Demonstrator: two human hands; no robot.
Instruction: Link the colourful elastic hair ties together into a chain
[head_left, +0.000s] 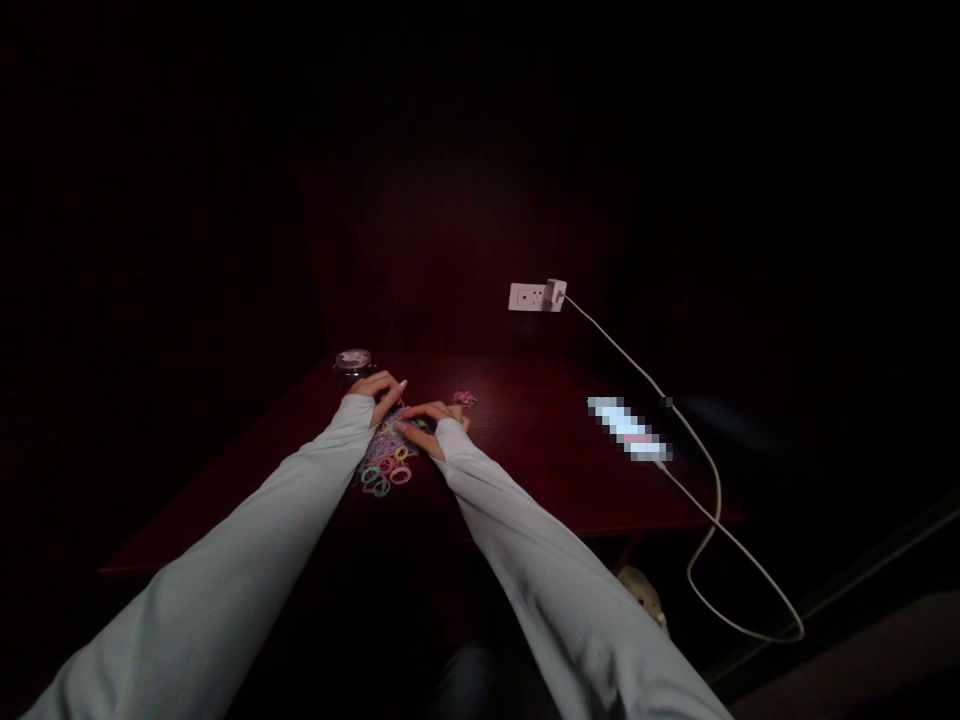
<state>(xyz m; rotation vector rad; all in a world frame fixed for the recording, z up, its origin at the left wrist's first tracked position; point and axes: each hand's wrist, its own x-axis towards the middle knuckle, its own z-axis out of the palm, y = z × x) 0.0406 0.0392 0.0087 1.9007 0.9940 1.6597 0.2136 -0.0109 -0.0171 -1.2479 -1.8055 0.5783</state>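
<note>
A loose pile of small colourful elastic hair ties [400,475] lies on the dark red table, in pink, green, yellow, orange and purple. Over its far left side is my left hand [377,386], fingers bent and thumb drawn close to them; whatever they pinch is too small to make out. My right hand [427,420] reaches in from the right, its forefinger and thumb slightly apart at the pile's upper edge. Just beyond that hand sits a smaller heap of pinkish-purple ties [464,398]. Both wrists are covered by light grey sleeves.
A clear round jar [353,362] stands at the back left of the table [525,470]. To the right lies a lit phone [628,428], blurred out. Its white cable [718,480] loops past the table's edge and up to a charger [555,292] in the wall socket [527,297].
</note>
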